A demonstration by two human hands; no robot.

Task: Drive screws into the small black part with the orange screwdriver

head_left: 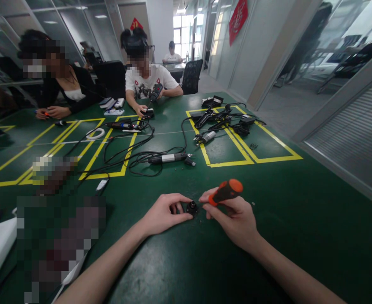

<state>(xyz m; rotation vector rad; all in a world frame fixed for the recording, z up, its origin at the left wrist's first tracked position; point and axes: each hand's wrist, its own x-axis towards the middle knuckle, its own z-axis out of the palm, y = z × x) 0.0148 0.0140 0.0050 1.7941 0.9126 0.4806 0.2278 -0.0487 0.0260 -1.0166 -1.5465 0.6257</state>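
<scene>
Near the middle of the green table, my left hand (167, 213) pinches a small black cylindrical part (192, 207) between thumb and fingers, steadying it on the tabletop. To its right, my right hand (233, 217) is closed around a screwdriver (225, 192) with an orange and dark handle. The handle's round end points up and to the right. Its shaft is hidden or too small to make out. A narrow gap separates the right fingertips from the black part.
Beyond my hands lies a corded rotary tool (168, 158) with a small black piece (190, 161) beside it. More tools and cables (219, 120) lie within yellow tape (281, 159). Across the table, a person (151, 80) holds a drill (156, 91); another person (68, 88) sits left.
</scene>
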